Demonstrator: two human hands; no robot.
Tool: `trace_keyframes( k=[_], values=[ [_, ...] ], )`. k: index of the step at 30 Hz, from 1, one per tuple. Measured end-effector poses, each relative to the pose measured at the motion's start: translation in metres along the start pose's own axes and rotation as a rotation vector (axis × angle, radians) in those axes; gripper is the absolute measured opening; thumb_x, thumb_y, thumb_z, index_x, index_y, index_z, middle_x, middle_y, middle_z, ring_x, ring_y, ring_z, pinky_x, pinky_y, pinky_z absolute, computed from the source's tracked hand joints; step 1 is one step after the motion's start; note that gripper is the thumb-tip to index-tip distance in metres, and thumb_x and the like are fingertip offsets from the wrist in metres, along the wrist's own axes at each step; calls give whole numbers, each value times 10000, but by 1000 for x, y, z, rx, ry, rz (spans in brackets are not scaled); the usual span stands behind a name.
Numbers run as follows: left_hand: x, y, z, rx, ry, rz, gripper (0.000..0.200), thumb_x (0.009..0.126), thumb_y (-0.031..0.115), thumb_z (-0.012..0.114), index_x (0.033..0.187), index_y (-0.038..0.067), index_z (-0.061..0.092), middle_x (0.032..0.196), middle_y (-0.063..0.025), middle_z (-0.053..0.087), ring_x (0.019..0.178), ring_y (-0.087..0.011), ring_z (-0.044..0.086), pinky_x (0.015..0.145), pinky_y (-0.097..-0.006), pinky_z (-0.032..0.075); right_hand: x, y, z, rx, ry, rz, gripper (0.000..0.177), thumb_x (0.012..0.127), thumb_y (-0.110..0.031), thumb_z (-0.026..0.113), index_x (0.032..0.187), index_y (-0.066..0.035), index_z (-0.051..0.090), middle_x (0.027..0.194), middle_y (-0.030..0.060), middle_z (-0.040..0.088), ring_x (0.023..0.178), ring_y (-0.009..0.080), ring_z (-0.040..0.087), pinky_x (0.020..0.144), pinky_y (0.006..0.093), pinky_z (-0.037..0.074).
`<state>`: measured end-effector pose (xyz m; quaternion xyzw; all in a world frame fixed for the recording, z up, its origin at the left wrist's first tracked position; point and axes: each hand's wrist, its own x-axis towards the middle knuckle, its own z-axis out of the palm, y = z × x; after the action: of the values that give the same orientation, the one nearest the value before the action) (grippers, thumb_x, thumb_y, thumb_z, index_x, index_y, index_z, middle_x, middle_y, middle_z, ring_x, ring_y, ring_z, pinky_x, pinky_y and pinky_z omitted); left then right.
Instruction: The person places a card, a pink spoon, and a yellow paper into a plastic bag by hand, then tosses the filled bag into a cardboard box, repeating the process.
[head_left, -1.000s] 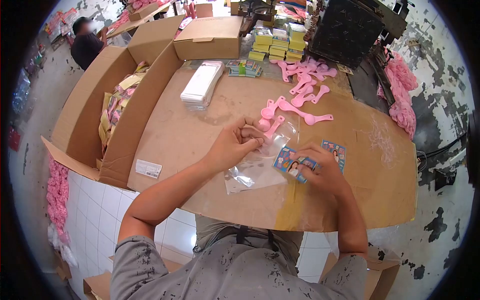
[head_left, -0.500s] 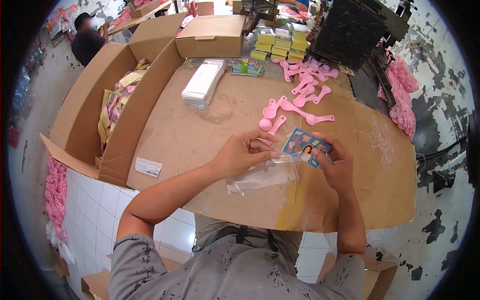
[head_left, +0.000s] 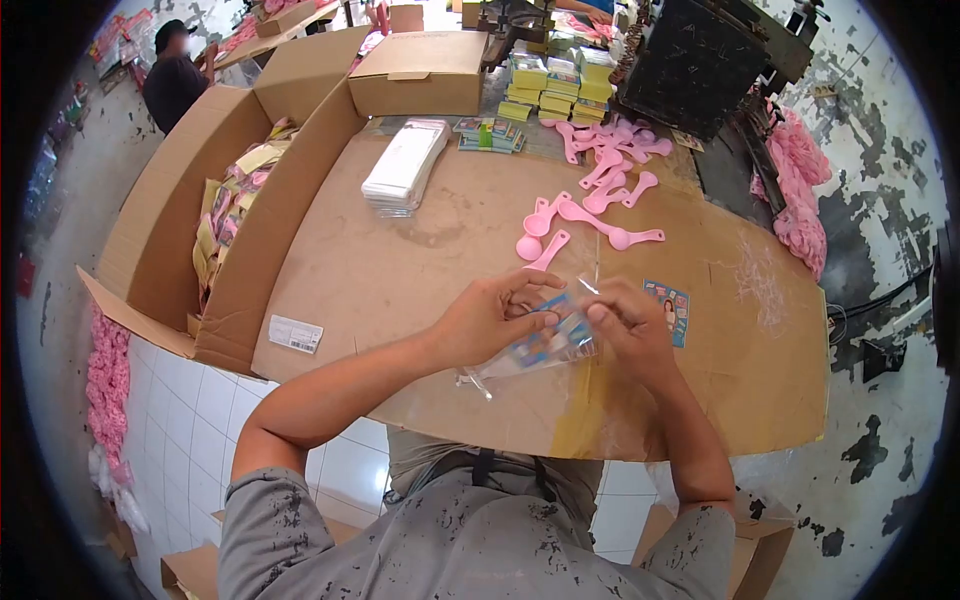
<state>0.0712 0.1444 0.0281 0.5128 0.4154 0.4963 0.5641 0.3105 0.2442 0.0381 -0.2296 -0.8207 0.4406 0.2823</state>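
Note:
A clear plastic bag (head_left: pixel 478 377) hangs between my hands just over the cardboard-covered table. Through its film shows a blue printed card (head_left: pixel 535 349), blurred a little and lying inside the bag. My left hand (head_left: pixel 490 320) is closed on the bag's left side, thumb against the fingers. At the bag's right end, my right hand (head_left: pixel 635 328) pinches the film between thumb and fingers. Partly behind the right hand, a second printed card (head_left: pixel 679 312) with a picture of a person lies flat on the table. Pink measuring scoops (head_left: pixel 622 238) lie beyond my hands.
An open carton (head_left: pixel 270 235) with packed items stands on the left. Further back are a stack of clear bags (head_left: pixel 408 160), a closed box (head_left: pixel 420 75), card bundles (head_left: pixel 490 136) and a black machine (head_left: pixel 695 65). A person (head_left: pixel 178 80) is at the far left.
The card from my right hand is now inside the bag. My right hand has moved left onto the bag's end. Another card now shows on the table to its right.

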Motion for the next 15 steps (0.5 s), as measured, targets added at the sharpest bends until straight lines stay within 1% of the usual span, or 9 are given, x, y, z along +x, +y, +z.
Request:
trace_keyframes(
  k=[3, 4, 6, 8, 9, 12, 15],
  values=[
    [0, -5, -3, 172, 1, 33, 410, 1007, 29, 688, 1399, -16, 576, 1123, -71, 743, 996, -80, 694, 842, -239, 559, 12, 0, -14, 65, -151, 26, 264, 1021, -146, 644, 1245, -8, 664, 1210, 135, 698, 1175, 224, 645, 1010, 394, 495],
    [1, -5, -4, 142, 11, 38, 404, 1008, 42, 690, 1393, -8, 580, 1087, -69, 747, 968, -76, 693, 822, -237, 556, 21, 10, -24, -94, -64, 5, 260, 1029, -143, 625, 1246, -7, 665, 1238, 148, 686, 1203, 243, 633, 1019, 409, 490],
    [1, -5, -3, 81, 29, 44, 391, 1010, 70, 694, 1382, 8, 589, 1015, -65, 754, 911, -66, 690, 780, -235, 552, 39, 50, -53, -409, 114, -36, 257, 1044, -139, 586, 1248, -6, 668, 1294, 173, 663, 1260, 282, 610, 1037, 439, 480],
    [-1, 5, -1, 48, 40, -11, 389, 1012, 72, 692, 1382, 9, 589, 1006, -57, 751, 897, -62, 686, 773, -233, 548, 47, 87, -79, -765, 158, -126, 256, 1045, -117, 571, 1256, -12, 670, 1285, 171, 663, 1250, 307, 606, 1029, 451, 479],
    [-1, 10, -1, 34, 47, -35, 389, 1012, 73, 691, 1382, 10, 589, 1001, -54, 750, 891, -61, 685, 770, -233, 547, 51, 87, -85, -944, 182, -174, 257, 1045, -106, 563, 1260, -15, 671, 1280, 170, 663, 1245, 320, 604, 1024, 458, 478],
    [2, 3, -11, 85, 64, -16, 424, 1020, 72, 680, 1420, 17, 551, 989, -47, 746, 879, -56, 678, 758, -232, 539, 51, 78, -99, -936, 80, -95, 255, 1032, -115, 588, 1249, -19, 683, 1223, 147, 692, 1122, 351, 661, 944, 453, 515],
    [2, 4, -16, 22, 62, 89, 487, 1022, 63, 678, 1475, 36, 502, 1021, -38, 751, 891, -29, 672, 714, -202, 521, 45, 35, -81, -564, 199, 48, 225, 1008, -77, 602, 1199, -12, 701, 1037, 106, 727, 896, 271, 702, 796, 381, 543]
  ],
)
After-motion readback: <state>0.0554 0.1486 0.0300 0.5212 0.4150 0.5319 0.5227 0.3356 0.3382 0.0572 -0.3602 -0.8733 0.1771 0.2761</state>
